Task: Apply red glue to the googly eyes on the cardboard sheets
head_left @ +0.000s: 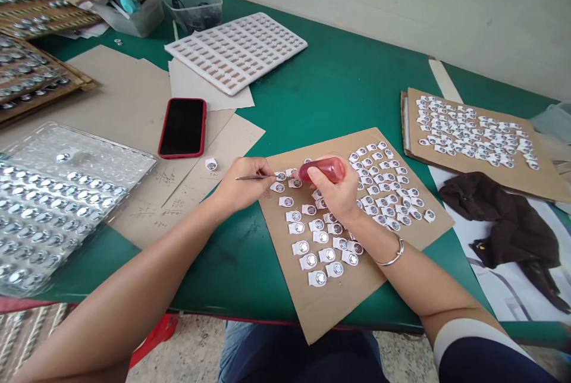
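Observation:
My right hand (336, 192) is wrapped round a red squeeze bottle (328, 169), its narrow end pointing left over the cardboard sheet (285, 279). Pinched in my left hand (247, 184) is a pair of thin metal tweezers (250, 178); its tips are hidden by my fingers. Both hands meet near the sheet's far left corner, close to a small white tag with a round metallic piece (280, 176). Rows of similar tags, such as the near one (317, 278), cover the sheet. One single tag (211, 164) lies apart, left of my left hand.
A red-cased phone (182, 127) lies on brown paper to the left. Beyond it is a white slotted tray (241, 53). A clear tray of metallic domes (57, 204) stands at left. At right are another tag-covered board (473, 175) and a dark cloth (513, 228).

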Demonstrator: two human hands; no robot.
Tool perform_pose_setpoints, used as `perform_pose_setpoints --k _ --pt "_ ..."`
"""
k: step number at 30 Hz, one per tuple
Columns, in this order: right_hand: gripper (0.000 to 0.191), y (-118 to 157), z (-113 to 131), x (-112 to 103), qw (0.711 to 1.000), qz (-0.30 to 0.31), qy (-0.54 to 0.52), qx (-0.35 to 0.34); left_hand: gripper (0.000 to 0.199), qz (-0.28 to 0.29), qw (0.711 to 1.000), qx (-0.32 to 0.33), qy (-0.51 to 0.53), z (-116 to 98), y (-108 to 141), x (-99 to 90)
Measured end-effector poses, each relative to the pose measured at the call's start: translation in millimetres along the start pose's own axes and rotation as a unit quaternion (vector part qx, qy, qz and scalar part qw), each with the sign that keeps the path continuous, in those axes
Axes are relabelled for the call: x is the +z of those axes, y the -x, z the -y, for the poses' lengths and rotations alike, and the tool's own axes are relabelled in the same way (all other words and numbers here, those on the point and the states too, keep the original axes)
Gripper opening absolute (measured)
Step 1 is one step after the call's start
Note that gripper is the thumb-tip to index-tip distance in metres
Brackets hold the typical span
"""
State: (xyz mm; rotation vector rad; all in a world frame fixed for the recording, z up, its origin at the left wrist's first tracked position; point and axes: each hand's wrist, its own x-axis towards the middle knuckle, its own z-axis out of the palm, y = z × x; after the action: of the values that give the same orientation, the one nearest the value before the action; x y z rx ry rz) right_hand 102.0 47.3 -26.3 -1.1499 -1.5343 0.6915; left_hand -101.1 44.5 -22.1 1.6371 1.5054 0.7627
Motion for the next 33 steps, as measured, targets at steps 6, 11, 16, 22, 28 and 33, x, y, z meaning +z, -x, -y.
perform_pose_setpoints --k 6,11,16,22,28,33 --pt "0.019 -1.7 -0.4 2.3 0.999 0.022 0.020 -0.014 0.012 0.004 1.000 -0.005 0.002 1.9 -0.4 0.3" --pt "0.020 -1.6 -4.4 3.3 0.999 0.027 0.022 -0.020 0.013 0.005 1.000 -0.008 0.000 1.4 0.5 0.0" --pt "0.020 -1.5 -6.3 3.5 0.999 0.029 0.017 -0.025 0.012 0.004 1.000 -0.004 -0.003 0.2 0.5 -0.1" --pt "0.020 -2.3 -5.7 3.6 0.999 0.030 0.023 -0.022 0.011 0.003 1.000 -0.001 0.001 -0.3 0.3 -0.2" --pt "0.019 -3.0 -7.1 3.5 0.999 0.027 0.026 -0.031 0.011 0.002 1.000 -0.010 0.006 -2.6 0.4 -0.6" --pt "0.020 -1.9 -6.6 4.0 0.999 0.030 0.029 -0.035 0.012 0.002 1.000 -0.016 0.001 -2.7 0.5 -0.3"
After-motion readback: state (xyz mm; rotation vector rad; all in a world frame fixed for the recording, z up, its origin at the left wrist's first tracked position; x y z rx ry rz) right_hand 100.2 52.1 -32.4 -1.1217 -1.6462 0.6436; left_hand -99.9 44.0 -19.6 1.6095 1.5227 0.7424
